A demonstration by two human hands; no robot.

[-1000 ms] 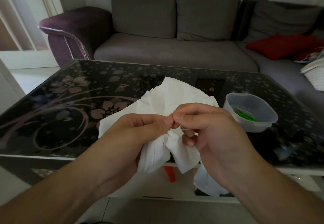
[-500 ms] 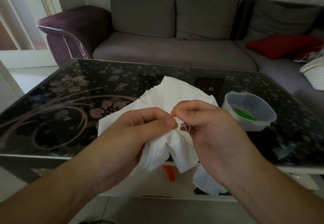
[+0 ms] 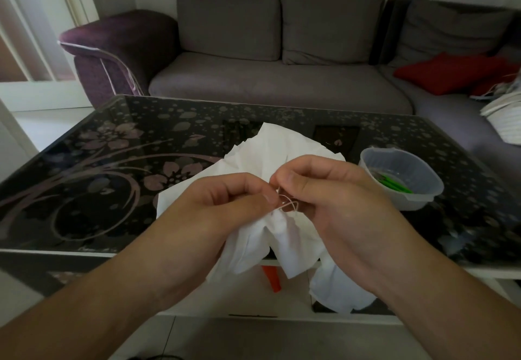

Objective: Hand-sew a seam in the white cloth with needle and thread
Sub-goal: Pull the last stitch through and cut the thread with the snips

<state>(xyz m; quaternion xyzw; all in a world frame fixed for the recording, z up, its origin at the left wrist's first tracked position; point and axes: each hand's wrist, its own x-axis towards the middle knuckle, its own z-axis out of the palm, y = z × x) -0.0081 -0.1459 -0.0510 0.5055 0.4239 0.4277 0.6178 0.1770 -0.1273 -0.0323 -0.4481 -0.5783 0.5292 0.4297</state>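
Left hand is gripping a bunched fold of the white cloth, fingers curled, thumb and forefinger pinching the fabric at the gather. Right hand is sitting just beside it, fingertips nearly touching the left hand's, thumb and forefinger pressed together at the same gather. A loop of pale thread is showing between the two hands, right at the pinch point; the right hand's fingers are curling around it. Needle is too small to make out; cannot tell which fingers have it.

The white cloth is being held up above the near edge of the tabletop, roughly at its middle. Its upper part is fanning out behind the hands over the tabletop, its lower folds are hanging down past the near edge, with one loose end drooping below the right wrist.

A translucent plastic tub is standing on the tabletop toward the right edge, near the right hand but apart from it, with green items lying inside. The tabletop is dark glass with a pale flower pattern. Something orange is showing under the near edge, partly hidden by cloth. A grey sofa is running beyond the far edge, with a red cushion at its right.
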